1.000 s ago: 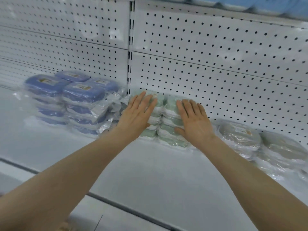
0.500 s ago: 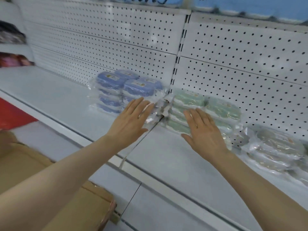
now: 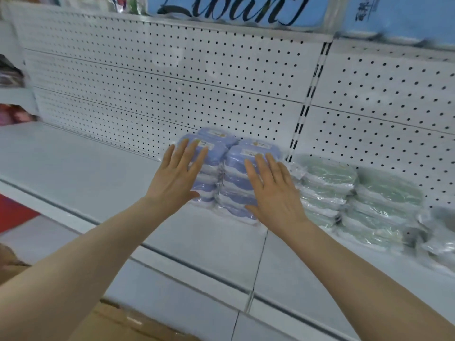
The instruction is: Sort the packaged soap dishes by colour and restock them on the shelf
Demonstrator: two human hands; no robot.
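Cardboard, likely a carton (image 3: 123,323), is showing at the lower left, below the shelf (image 3: 86,173) edge; its contents are lying out of sight. Two bare forearms are reaching up over that edge. The left hand (image 3: 176,179) and right hand (image 3: 274,193) are both lying flat, fingers straight and fanned apart, gripping nothing. They are pressing against the fronts of the blue soap dishes (image 3: 232,185), one palm to each front stack.

Those blue packs are standing in four stacks, two in front and two behind, close against the pegboard (image 3: 172,82). Each front stack is running roughly four or five high, though the wrap is blurring the layers. Just beside them to the right, the green soap dishes (image 3: 357,200) are sitting in two visible stacks of similar height. At the far right edge a greyish pile (image 3: 440,232) is smearing out of frame, uncountable.

Sorting is looking largely done: colours are standing apart, none mixed. What seems to be remaining is squaring the blue block back into line. Whether more stock is waiting in the carton cannot be told. A blue sign (image 3: 234,8) is hanging above.
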